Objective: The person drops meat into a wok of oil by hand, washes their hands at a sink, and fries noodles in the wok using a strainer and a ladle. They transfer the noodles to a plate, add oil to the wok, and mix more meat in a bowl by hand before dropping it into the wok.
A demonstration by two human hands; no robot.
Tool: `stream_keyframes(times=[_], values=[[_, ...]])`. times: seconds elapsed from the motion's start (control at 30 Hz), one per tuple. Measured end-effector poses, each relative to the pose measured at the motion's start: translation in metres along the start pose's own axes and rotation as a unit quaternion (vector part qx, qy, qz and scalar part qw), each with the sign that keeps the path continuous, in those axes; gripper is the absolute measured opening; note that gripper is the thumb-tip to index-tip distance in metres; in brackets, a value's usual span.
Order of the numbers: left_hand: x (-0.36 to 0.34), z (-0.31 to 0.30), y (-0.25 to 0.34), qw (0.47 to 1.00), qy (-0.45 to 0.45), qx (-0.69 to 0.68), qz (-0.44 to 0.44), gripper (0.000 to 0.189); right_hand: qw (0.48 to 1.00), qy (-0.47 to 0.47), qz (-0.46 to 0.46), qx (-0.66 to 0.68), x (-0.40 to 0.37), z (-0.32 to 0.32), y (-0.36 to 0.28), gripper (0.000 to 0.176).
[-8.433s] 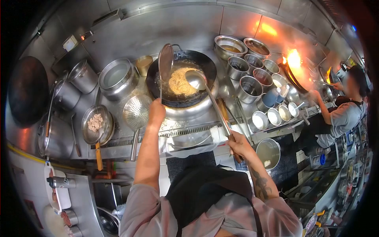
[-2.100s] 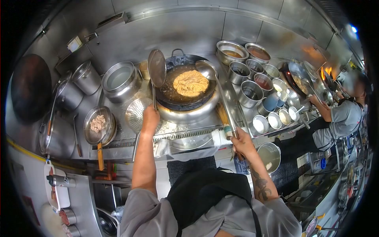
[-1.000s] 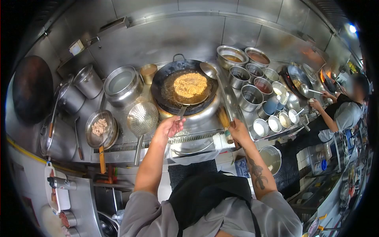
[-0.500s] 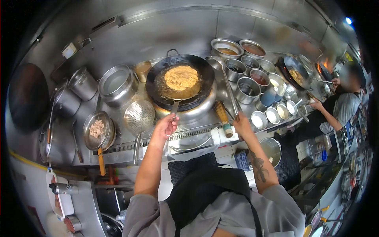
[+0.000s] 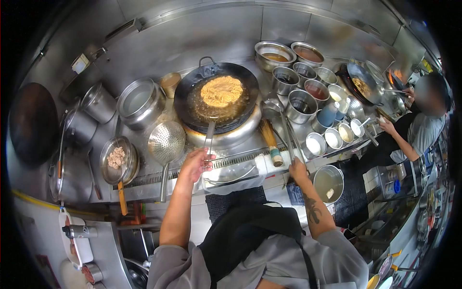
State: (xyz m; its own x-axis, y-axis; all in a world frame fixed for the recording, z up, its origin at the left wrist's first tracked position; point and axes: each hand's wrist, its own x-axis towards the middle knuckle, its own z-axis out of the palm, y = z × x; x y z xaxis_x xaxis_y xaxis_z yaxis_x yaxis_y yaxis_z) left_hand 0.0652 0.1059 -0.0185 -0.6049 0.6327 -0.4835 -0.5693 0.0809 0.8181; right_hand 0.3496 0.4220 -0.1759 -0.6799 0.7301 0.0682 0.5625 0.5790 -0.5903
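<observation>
A golden noodle cake point(image 5: 221, 91) lies in bubbling oil in a black wok point(image 5: 185, 94) on the burner. From the wok's front edge, the handle of a strainer point(image 5: 210, 132) points toward me, and my left hand point(image 5: 196, 164) is closed round its end. My right hand point(image 5: 298, 168) grips the long handle of a ladle point(image 5: 273, 103), whose bowl rests beside the metal pots, right of the wok. Between the two tools lies a bamboo brush point(image 5: 268, 137). A perforated skimmer point(image 5: 166, 140) sits left of my left hand.
Pots of sauce point(image 5: 302, 106) and small seasoning bowls point(image 5: 315, 143) fill the right side. At left are a pan of raw meat point(image 5: 117, 156) and a large water pot point(image 5: 139, 101). A co-worker point(image 5: 423, 127) stands at another wok, far right. A bucket point(image 5: 328, 183) stands below the counter.
My left hand and the strainer handle have shifted slightly left and toward me. My right hand has drawn the ladle down toward me, its bowl now lower and nearer the counter's front.
</observation>
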Motion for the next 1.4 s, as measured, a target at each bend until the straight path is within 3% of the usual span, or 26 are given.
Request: stream_keyframes(times=[0.23,0.43,0.47,0.53,0.57,0.63,0.7,0.83,0.87,0.97,1.03,1.07,1.1,1.17,1.23,1.33,1.37,1.4], values=[[-0.002,0.001,-0.002,1.000,0.000,0.019,-0.004,0.028,1.000,-0.013,-0.001,0.020,-0.004,0.038,0.035,0.043],[-0.008,0.001,-0.008,0.997,-0.022,0.067,-0.007,0.034,0.994,-0.101,-0.035,-0.030,-0.005,0.028,0.035,0.043],[-0.011,0.000,-0.011,0.996,-0.025,0.080,-0.008,0.035,0.991,-0.120,0.003,-0.061,-0.008,0.019,0.025,0.043],[-0.021,-0.007,-0.014,0.998,-0.040,0.046,-0.003,0.038,0.994,-0.068,-0.034,-0.083,-0.013,0.006,0.016,0.035],[-0.026,-0.014,-0.021,0.999,-0.048,0.022,0.004,0.037,0.998,-0.030,-0.012,-0.061,-0.019,-0.021,-0.020,0.027],[-0.035,-0.029,-0.042,0.999,-0.021,0.013,-0.024,0.033,0.992,0.083,-0.092,0.039,-0.025,-0.034,-0.024,0.025],[-0.039,-0.040,-0.063,0.998,-0.003,0.030,-0.054,0.029,0.989,0.036,-0.049,0.132,-0.031,-0.060,-0.039,0.024],[-0.038,-0.053,-0.138,0.986,0.047,0.076,-0.140,0.020,0.991,-0.087,-0.051,0.087,-0.046,-0.085,-0.041,0.019],[-0.030,-0.060,-0.159,0.979,0.043,0.093,-0.175,0.010,0.985,-0.134,-0.045,0.096,-0.052,-0.087,-0.034,0.018],[0.007,-0.087,-0.229,0.970,0.149,0.038,-0.186,0.037,0.954,-0.213,-0.027,0.210,-0.071,-0.088,-0.035,0.018],[0.038,-0.104,-0.266,0.958,0.173,0.164,-0.158,0.062,0.934,-0.273,-0.081,0.217,-0.071,-0.093,-0.046,0.023],[0.038,-0.090,-0.262,0.958,0.182,0.188,-0.117,0.063,0.924,-0.304,-0.091,0.216,-0.072,-0.085,-0.045,0.025],[0.067,-0.121,-0.314,0.951,0.168,0.237,-0.101,0.056,0.912,-0.337,-0.100,0.213,-0.072,-0.076,-0.043,0.027],[0.037,-0.069,-0.270,0.933,0.131,0.323,-0.093,0.057,0.888,-0.391,-0.142,0.199,-0.067,-0.058,-0.058,0.027],[0.036,-0.060,-0.293,0.926,0.067,0.367,-0.058,0.054,0.861,-0.468,-0.092,0.177,-0.066,-0.013,-0.049,0.028],[0.020,-0.074,-0.339,0.895,-0.032,0.444,-0.012,0.050,0.893,-0.325,-0.307,0.058,-0.085,0.095,0.003,0.027],[0.019,-0.078,-0.341,0.880,-0.065,0.471,0.003,0.049,0.899,-0.341,-0.267,0.066,-0.087,0.111,-0.003,0.029],[0.009,-0.062,-0.320,0.941,-0.053,0.331,-0.047,0.046,0.904,-0.356,-0.227,0.073,-0.089,0.127,-0.012,0.030]])
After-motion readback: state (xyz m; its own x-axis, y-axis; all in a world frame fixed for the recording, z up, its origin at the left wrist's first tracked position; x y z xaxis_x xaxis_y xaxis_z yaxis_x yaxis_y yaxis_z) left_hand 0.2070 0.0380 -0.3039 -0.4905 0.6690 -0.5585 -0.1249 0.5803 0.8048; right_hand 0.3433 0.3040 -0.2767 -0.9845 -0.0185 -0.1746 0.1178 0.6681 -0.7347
